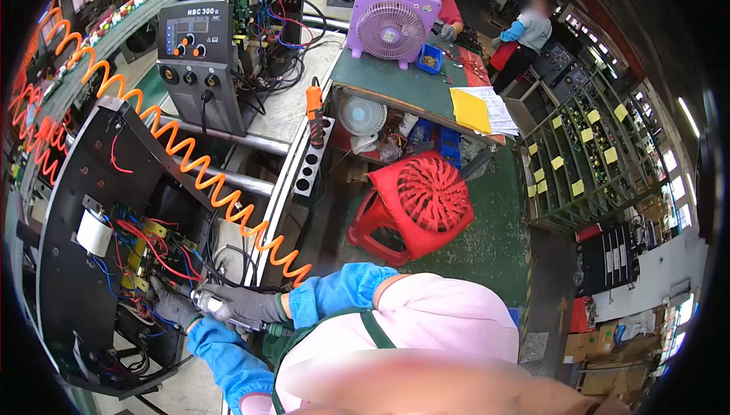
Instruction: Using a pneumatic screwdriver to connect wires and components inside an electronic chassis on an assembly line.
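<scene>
A black metal chassis panel (80, 187) lies at the left, with a wired circuit assembly (152, 251) of red and blue wires and yellow parts on it. Low down on that assembly is my left hand (175, 307), in a grey glove, its fingers bent in among the wires; what they pinch is too small to make out. Just beside it, my gloved right hand (255, 305) is wrapped round a silver power screwdriver (214, 305). The tool's front end points at the wiring near my left fingers, and its tip is hidden. A white cylinder (93, 232) sits on the panel.
An orange coiled hose (190, 164) stretches across the bench. Beyond stands a dark welding machine (199, 65). A power strip (308, 164) and an orange-handled tool (314, 111) line the bench edge. A red stool (414, 206), purple fan (391, 23) and two other people are farther right.
</scene>
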Demonstrator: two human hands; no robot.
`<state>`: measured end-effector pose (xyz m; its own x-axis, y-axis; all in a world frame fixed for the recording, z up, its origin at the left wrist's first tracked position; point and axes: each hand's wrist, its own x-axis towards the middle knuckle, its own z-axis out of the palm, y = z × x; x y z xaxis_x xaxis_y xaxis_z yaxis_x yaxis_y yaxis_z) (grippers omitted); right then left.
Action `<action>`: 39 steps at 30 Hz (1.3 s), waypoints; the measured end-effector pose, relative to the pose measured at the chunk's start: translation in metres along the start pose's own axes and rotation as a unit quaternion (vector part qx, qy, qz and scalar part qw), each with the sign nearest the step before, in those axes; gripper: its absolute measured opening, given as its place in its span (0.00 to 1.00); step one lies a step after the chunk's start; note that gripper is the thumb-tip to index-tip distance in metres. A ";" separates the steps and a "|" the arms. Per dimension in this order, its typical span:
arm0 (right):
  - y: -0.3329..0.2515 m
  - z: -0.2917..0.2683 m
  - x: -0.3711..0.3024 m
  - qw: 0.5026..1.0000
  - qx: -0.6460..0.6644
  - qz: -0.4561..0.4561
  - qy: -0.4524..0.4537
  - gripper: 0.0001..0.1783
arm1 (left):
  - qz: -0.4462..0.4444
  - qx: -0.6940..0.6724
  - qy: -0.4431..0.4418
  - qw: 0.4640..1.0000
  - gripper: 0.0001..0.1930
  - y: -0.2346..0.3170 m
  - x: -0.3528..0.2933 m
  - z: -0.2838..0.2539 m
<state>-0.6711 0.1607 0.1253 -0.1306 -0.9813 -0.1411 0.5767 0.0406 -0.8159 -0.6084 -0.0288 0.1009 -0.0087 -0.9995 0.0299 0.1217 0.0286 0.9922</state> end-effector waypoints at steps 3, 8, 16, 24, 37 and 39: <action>-0.010 0.009 -0.007 0.999 -0.046 0.003 0.018 0.41 | 0.014 0.087 0.012 0.996 0.18 0.002 -0.001 -0.008; -0.027 0.018 -0.018 1.000 -0.001 0.029 0.009 0.42 | 0.056 0.184 0.013 0.981 0.18 -0.002 0.003 -0.014; -0.029 0.017 -0.018 1.000 0.000 0.028 0.005 0.43 | 0.109 0.163 0.001 0.981 0.17 -0.012 0.004 -0.017; -0.039 0.019 -0.024 0.999 0.002 0.034 0.002 0.43 | 0.106 0.132 0.005 0.986 0.16 -0.023 0.011 -0.016; -0.039 0.018 -0.022 0.999 -0.001 0.040 0.003 0.42 | -0.007 -0.025 0.008 1.000 0.16 -0.007 0.004 -0.008; -0.039 0.019 -0.022 0.999 -0.002 0.043 0.002 0.42 | -0.009 -0.028 0.009 1.000 0.16 -0.001 0.002 -0.006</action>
<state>-0.6758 0.1776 0.1711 -0.0845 -0.9732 -0.2138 0.5824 0.1259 -0.8031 -0.6025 -0.0305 0.0992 0.0065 -0.9999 0.0103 0.1764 0.0112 0.9843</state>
